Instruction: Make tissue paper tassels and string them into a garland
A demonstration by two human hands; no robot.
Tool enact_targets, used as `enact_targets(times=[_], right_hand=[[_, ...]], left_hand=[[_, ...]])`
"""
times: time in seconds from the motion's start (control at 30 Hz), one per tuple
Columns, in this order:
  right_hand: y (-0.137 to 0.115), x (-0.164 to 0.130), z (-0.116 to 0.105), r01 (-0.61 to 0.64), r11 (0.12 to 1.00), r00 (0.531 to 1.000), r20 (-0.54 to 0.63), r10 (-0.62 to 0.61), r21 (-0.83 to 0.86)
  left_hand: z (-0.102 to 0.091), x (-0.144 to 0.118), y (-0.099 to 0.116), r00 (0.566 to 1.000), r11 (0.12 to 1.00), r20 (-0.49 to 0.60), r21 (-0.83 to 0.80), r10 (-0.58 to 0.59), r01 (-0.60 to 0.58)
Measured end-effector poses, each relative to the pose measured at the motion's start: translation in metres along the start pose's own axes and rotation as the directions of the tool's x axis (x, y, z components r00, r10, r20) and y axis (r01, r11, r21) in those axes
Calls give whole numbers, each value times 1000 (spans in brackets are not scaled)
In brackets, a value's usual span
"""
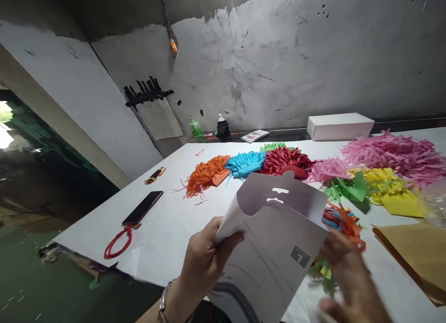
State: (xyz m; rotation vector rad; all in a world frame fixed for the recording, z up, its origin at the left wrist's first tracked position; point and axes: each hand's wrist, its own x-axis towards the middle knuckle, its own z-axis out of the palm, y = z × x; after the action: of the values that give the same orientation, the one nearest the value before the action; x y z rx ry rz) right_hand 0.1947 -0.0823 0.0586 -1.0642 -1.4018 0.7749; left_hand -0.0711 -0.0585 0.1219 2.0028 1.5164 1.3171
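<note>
My left hand [209,258] grips the left edge of a white cardboard box [275,239], thumb in front and fingers behind. The box is tilted, with its top flaps raised and hanger slots cut in them. A grey printed label with a "1" marks its front, and a dark curved line runs lower down. My right hand [348,272], smeared by motion, is at the box's right side with thumb and fingers apart. Whether its fingertips touch the box I cannot tell. Multicoloured paper shreds [344,223] show behind the box, between it and my right hand.
Fringed paper bundles in orange [205,172], blue [245,162], dark red [287,160], green, yellow [400,200] and pink [393,151] cross the white table. A phone [142,207] and cutter [155,175] lie left. A brown envelope [414,253] lies right; a white box [339,127] stands behind.
</note>
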Motion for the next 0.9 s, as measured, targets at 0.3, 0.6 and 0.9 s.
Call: enact_targets(times=[0.3, 0.6, 0.9], right_hand=[[4, -15, 38, -265, 956, 964, 25, 264, 128], [23, -17, 28, -229, 968, 973, -5, 231, 105], [43, -36, 25, -236, 971, 957, -184, 223, -50]], left_hand=[[64, -29, -2, 942, 723, 127, -611, -312, 322], [81, -50, -20, 889, 668, 187, -599, -419, 441], [84, -43, -23, 952, 861, 115, -407, -283, 305]])
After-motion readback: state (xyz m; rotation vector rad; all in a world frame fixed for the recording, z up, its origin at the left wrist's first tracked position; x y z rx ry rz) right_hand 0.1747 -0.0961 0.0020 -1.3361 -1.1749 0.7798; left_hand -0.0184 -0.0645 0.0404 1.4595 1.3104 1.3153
